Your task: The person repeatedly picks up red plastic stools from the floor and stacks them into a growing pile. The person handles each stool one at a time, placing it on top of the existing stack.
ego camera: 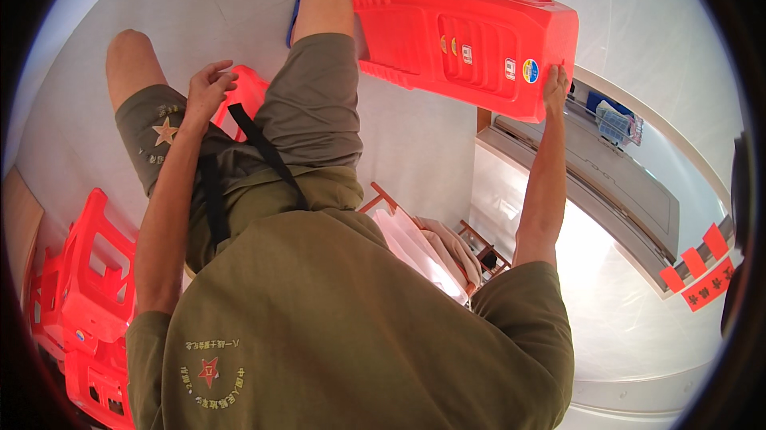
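My left hand (pixel 210 90) is raised above my left thigh, fingers loosely apart, holding nothing. Between my thighs shows part of a red plastic seat (pixel 246 95), with a black strap (pixel 263 146) hanging near it. My right arm reaches out to the upper right, and my right hand (pixel 555 90) grips the near end of a large red plastic piece of furniture (pixel 413 35), its fingers over the edge. That piece has a ribbed panel, stepped edges and several stickers; whether it is one chair or a nested stack I cannot tell. Its far end lies beside my right knee.
Red plastic stools (pixel 99 286) stand in a group at the lower left, near a wooden panel (pixel 23 220). To the right are a wood-framed chair with cloth on it (pixel 449 244), a doorway with a grey door (pixel 622 173), and a blue basket (pixel 614 125) beyond.
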The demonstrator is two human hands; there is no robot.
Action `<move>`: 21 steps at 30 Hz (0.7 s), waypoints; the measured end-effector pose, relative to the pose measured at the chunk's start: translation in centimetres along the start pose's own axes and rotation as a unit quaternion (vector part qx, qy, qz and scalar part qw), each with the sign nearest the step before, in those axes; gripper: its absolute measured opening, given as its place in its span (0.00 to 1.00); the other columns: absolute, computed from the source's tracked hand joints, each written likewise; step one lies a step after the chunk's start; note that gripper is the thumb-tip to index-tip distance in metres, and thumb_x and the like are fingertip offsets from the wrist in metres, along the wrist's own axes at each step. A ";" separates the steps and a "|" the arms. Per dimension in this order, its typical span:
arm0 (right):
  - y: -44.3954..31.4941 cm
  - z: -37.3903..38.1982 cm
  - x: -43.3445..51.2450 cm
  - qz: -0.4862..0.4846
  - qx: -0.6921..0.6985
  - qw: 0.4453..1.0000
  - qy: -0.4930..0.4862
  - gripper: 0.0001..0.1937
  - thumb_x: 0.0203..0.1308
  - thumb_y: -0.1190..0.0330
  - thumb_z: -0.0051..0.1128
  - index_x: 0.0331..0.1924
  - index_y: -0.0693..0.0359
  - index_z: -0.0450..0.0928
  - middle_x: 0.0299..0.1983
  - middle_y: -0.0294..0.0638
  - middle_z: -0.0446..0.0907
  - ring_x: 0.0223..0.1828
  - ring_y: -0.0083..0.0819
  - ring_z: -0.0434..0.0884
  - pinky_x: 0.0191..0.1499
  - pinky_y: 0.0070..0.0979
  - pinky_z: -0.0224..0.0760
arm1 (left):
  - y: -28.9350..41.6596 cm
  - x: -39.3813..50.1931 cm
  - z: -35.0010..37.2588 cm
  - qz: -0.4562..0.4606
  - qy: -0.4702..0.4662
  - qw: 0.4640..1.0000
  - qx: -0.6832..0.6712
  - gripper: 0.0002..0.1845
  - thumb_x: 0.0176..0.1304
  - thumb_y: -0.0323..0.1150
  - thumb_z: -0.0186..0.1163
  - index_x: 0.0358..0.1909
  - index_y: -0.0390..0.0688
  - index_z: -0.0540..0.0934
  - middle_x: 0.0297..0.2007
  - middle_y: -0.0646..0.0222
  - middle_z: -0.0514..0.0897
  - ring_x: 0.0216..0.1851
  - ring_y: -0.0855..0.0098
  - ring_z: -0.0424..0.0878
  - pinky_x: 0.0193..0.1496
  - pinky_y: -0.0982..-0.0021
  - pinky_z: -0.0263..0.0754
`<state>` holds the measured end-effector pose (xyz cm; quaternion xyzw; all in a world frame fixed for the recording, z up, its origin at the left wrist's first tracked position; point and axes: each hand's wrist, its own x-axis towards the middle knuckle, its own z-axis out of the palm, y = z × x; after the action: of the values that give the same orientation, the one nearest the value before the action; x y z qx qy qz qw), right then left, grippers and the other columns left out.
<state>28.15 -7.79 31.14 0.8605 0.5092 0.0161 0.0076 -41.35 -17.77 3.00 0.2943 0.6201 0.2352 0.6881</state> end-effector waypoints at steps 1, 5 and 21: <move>-0.1 0.1 0.0 0.001 0.001 1.000 0.004 0.43 0.75 0.34 0.32 0.79 0.60 0.59 0.77 0.60 0.60 0.79 0.58 0.58 0.79 0.48 0.48 | 0.1 -0.1 0.0 0.000 0.001 1.000 0.000 0.24 0.72 0.36 0.59 0.67 0.40 0.77 0.50 0.62 0.89 0.46 0.72 0.87 0.47 0.69 0.78; 0.0 0.2 0.0 -0.008 0.003 1.000 0.012 0.43 0.74 0.33 0.32 0.78 0.61 0.60 0.76 0.60 0.62 0.79 0.57 0.59 0.79 0.46 0.49 | 0.1 -0.1 0.0 -0.003 0.000 1.000 0.001 0.24 0.72 0.36 0.59 0.67 0.40 0.77 0.50 0.62 0.89 0.46 0.72 0.87 0.47 0.69 0.78; 0.7 0.0 0.1 -0.038 -0.016 0.999 0.007 0.41 0.76 0.38 0.32 0.78 0.65 0.57 0.78 0.58 0.59 0.77 0.63 0.58 0.77 0.54 0.51 | -0.3 0.1 0.2 0.011 0.004 1.000 -0.007 0.24 0.72 0.33 0.58 0.67 0.36 0.77 0.48 0.60 0.89 0.45 0.71 0.87 0.46 0.69 0.78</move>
<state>28.82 -8.05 31.11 0.8403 0.5411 0.0297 0.0181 -41.13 -17.96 2.69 0.2953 0.6176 0.2488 0.6851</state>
